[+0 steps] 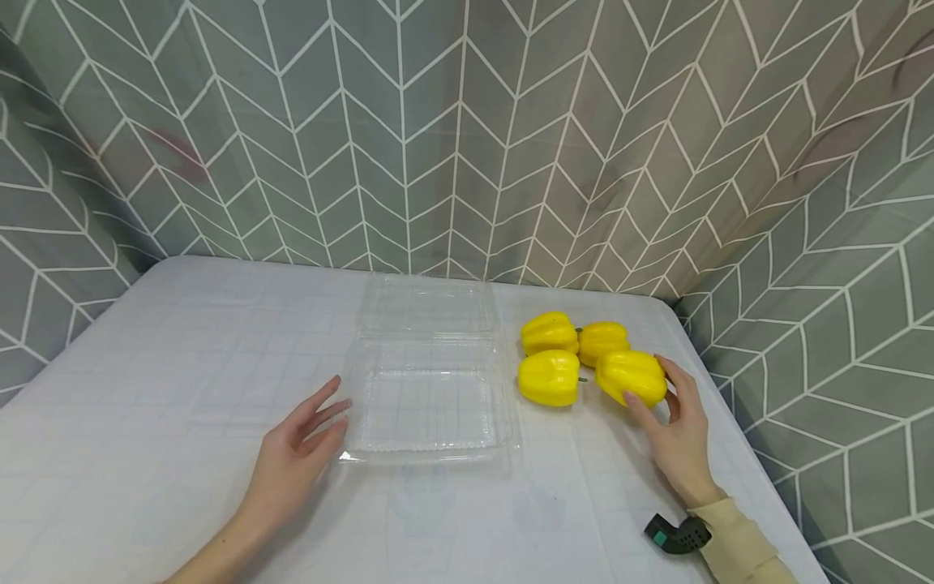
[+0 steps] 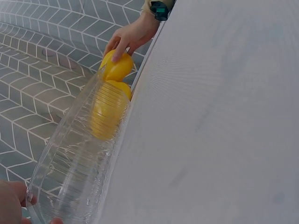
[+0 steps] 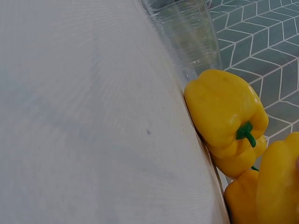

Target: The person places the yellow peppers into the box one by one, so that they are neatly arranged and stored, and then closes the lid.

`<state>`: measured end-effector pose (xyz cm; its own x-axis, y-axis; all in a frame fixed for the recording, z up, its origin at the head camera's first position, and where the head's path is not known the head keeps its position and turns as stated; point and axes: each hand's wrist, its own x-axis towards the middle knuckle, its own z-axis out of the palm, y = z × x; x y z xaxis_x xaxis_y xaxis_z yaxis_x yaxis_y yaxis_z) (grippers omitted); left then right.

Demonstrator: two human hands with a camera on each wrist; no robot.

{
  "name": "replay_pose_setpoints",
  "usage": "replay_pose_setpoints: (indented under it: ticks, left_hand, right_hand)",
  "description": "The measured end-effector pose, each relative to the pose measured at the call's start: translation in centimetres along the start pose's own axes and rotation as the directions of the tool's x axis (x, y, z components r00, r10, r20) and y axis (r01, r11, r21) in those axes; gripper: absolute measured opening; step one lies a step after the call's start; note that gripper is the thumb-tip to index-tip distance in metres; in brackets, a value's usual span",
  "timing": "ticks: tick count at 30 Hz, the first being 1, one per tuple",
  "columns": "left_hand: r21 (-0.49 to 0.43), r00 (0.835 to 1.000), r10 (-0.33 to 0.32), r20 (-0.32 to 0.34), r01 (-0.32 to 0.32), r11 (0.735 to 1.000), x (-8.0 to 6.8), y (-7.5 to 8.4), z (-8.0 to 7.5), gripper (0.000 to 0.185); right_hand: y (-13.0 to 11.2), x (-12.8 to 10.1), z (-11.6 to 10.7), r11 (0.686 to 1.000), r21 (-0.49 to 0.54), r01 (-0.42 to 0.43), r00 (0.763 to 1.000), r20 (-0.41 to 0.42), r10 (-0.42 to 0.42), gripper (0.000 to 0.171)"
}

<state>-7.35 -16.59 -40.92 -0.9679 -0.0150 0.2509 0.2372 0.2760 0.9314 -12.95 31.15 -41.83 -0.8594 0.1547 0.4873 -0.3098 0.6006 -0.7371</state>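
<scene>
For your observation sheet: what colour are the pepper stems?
Green stems on yellow peppers; the right wrist view shows it best.

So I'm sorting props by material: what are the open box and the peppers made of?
Open box: thin clear plastic, glossy, ribbed; the cloth shows through. Peppers: smooth, evenly yellow, slightly shiny, perhaps plastic replicas, though real cannot be excluded. The right hand grips one.

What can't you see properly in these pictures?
- Right hand: in the right wrist view only a sliver shows at the edge, so its hold on the nearest pepper is unclear there.
- Left hand: cut off by the corner in the left wrist view.
- Back peppers: in the left wrist view, blurred behind the clear plastic box.
</scene>
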Motion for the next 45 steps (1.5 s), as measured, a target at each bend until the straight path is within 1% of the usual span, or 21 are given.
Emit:
replay_pose_setpoints:
  ticks: [5, 15, 23, 28, 31, 36, 39, 42, 45]
  left_hand:
    - [-0.012, 1.0, -0.01, -0.001, 0.01, 1.0, -0.1, -0.1, 0.1, 0.053]
    - [-0.009, 1.0, 0.002, -0.005, -0.002, 1.0, 0.0, -0.3, 0.1, 0.053]
    - [-0.013, 1.0, -0.001, -0.01, 0.0, 1.0, -0.1, -0.3, 0.1, 0.053]
    - [-0.012, 1.0, -0.002, -0.011, 0.002, 1.0, -0.1, -0.3, 0.1, 0.053]
    - [-0.012, 1.0, 0.007, -0.012, -0.007, 1.0, -0.1, -0.2, 0.1, 0.053]
    - [-0.007, 1.0, 0.028, -0.009, -0.028, 1.0, -0.1, -0.2, 0.0, 0.053]
    - [-0.01, 1.0, 0.03, -0.005, -0.03, 0.999, -0.1, -0.2, 0.0, 0.053]
    - [-0.018, 1.0, 0.027, 0.0, -0.027, 0.999, -0.1, -0.2, 0.0, 0.053]
    - [-0.016, 1.0, 0.018, -0.001, -0.018, 1.0, 0.0, -0.2, 0.0, 0.052]
  right_hand:
    - [0.1, 0.0, 0.0, 1.0, -0.007, -0.014, 1.0, -0.004, 0.014, 0.074]
    - [-0.5, 0.0, 0.2, 0.999, 0.033, 0.02, 1.0, -0.018, -0.019, 0.074]
    - [-3.6, -0.3, 0.2, 0.998, 0.054, 0.042, 0.999, -0.021, -0.041, 0.066]
    - [-4.4, -0.2, 0.2, 0.996, 0.07, 0.062, 0.998, -0.022, -0.061, 0.067]
    - [-4.2, -0.1, 0.3, 0.995, 0.08, 0.065, 0.998, -0.021, -0.064, 0.068]
    - [-2.7, 0.0, 0.6, 0.996, 0.088, 0.03, 1.0, -0.005, -0.029, 0.073]
    - [-2.3, 0.0, 0.7, 0.995, 0.091, 0.035, 0.999, 0.006, -0.035, 0.076]
    - [-3.1, -0.1, 0.8, 0.995, 0.082, 0.059, 0.998, 0.009, -0.06, 0.076]
    - [-4.8, -0.1, 0.9, 0.991, 0.1, 0.089, 0.996, 0.017, -0.091, 0.073]
